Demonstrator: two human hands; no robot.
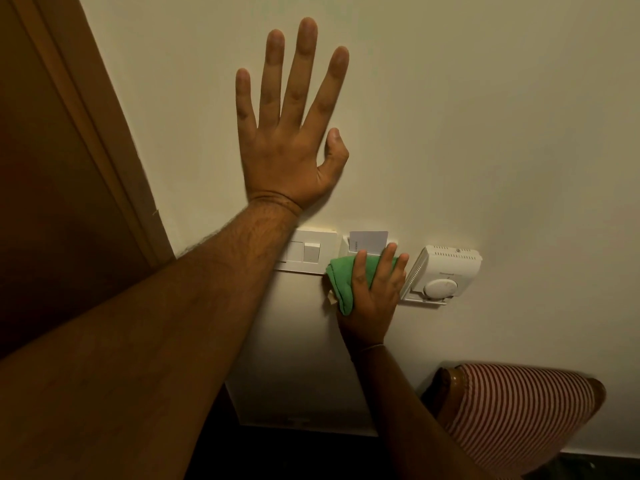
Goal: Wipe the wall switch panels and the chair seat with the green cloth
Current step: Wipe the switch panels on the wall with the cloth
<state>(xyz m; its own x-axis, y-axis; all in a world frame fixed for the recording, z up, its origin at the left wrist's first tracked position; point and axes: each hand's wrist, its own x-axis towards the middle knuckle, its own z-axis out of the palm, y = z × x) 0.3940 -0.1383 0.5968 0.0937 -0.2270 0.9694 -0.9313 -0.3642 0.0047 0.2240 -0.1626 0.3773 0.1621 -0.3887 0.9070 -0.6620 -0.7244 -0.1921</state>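
Mid-frame, right hand (372, 292) presses the bunched green cloth (341, 280) on the key-card holder (360, 244); left hand (291, 133) lies flat, fingers spread, on the wall (485, 116). Thermostat (445, 275) probably next, gently around the dial.

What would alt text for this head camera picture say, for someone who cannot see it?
A person's right hand presses a folded green cloth against a white key-card holder on a cream wall, between a white switch panel and a white dial thermostat. The left hand rests flat on the wall above; a red-and-white striped chair seat sits lower right.
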